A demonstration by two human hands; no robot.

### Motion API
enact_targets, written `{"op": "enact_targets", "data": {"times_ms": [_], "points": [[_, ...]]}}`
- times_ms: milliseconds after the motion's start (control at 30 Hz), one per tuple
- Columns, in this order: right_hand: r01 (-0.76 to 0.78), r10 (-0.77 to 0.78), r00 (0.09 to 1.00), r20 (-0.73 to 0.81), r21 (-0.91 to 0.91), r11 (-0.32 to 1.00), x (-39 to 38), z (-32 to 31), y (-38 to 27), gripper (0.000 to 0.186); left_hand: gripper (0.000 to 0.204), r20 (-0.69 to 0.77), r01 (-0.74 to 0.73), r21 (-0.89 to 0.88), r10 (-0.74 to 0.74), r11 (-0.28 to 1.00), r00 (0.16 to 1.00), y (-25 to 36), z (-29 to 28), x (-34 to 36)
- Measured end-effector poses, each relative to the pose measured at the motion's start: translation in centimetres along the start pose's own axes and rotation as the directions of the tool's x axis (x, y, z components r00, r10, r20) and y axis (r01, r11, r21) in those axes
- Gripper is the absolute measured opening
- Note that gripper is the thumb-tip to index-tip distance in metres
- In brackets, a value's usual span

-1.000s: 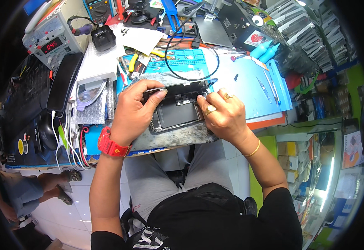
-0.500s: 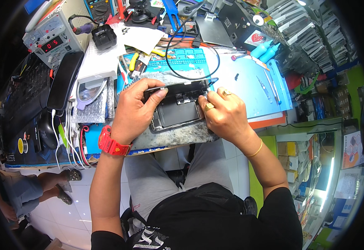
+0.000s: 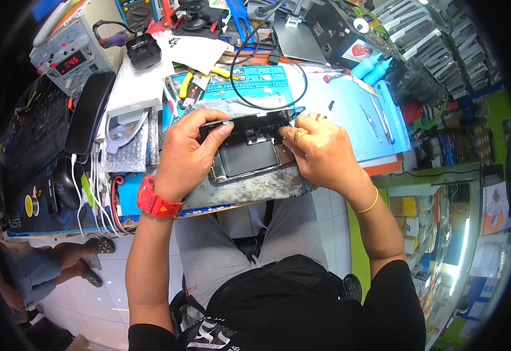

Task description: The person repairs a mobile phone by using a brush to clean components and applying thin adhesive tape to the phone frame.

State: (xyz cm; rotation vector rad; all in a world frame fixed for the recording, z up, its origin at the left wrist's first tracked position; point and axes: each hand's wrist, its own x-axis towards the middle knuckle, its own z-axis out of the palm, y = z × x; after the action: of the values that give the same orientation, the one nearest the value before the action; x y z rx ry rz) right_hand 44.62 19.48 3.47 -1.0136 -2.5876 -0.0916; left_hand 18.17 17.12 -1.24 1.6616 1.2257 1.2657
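Note:
An opened smartphone [image 3: 248,162] lies on a worn grey mat [image 3: 255,190], its dark inside showing. Its screen panel [image 3: 249,120] stands tilted up along the far side. My left hand [image 3: 192,149] pinches the panel's left end, thumb on the near face and fingers behind. At the phone's right end my right hand [image 3: 321,149] is closed, its fingertips down at the inner edge by the panel. What those fingertips hold, if anything, is hidden.
Behind the phone are a blue repair mat [image 3: 255,79], yellow-handled pliers [image 3: 185,85] and a looped black cable [image 3: 235,88]. To the left stand a power supply [image 3: 71,61], a dark phone [image 3: 90,114] and white cables. Blue bottles [image 3: 377,71] sit far right; a person's legs [image 3: 62,260] show lower left.
My right hand has shifted slightly right and turned, uncovering more of the phone's right end. My left hand keeps its pinch on the panel. The power supply's red reading differs.

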Motion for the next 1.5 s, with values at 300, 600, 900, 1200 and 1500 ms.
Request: {"op": "enact_targets", "data": {"times_ms": [300, 600, 900, 1200, 1500], "points": [[0.031, -0.029, 0.991, 0.133, -0.012, 0.999, 0.6, -0.2, 0.3, 0.017, 0.016, -0.003, -0.005, 0.008, 0.005, 1.0, 1.0, 0.2, 0.0, 0.0], [0.021, -0.021, 0.995, 0.094, 0.002, 1.0, 0.2, 0.1, 0.4, 0.015, 0.017, -0.001, 0.005, 0.01, -0.005, 1.0, 1.0, 0.1, 0.1, 0.0], [0.012, -0.014, 0.997, 0.082, 0.014, 1.0, 0.2, 0.4, 0.5, 0.015, 0.017, 0.007, 0.002, 0.013, -0.002, 1.0, 1.0, 0.0, 0.0, 0.0], [0.02, -0.021, 0.997, 0.073, 0.013, 1.0, 0.1, 0.4, 0.3, 0.014, 0.016, 0.007, -0.009, 0.02, 0.009, 1.0, 1.0, 0.0, 0.0, 0.0], [0.012, -0.012, 0.998, 0.055, 0.011, 1.0, 0.0, 0.7, 0.2, 0.012, 0.017, 0.002, -0.004, 0.01, 0.004, 1.0, 1.0, 0.1, 0.0, 0.0]]}}
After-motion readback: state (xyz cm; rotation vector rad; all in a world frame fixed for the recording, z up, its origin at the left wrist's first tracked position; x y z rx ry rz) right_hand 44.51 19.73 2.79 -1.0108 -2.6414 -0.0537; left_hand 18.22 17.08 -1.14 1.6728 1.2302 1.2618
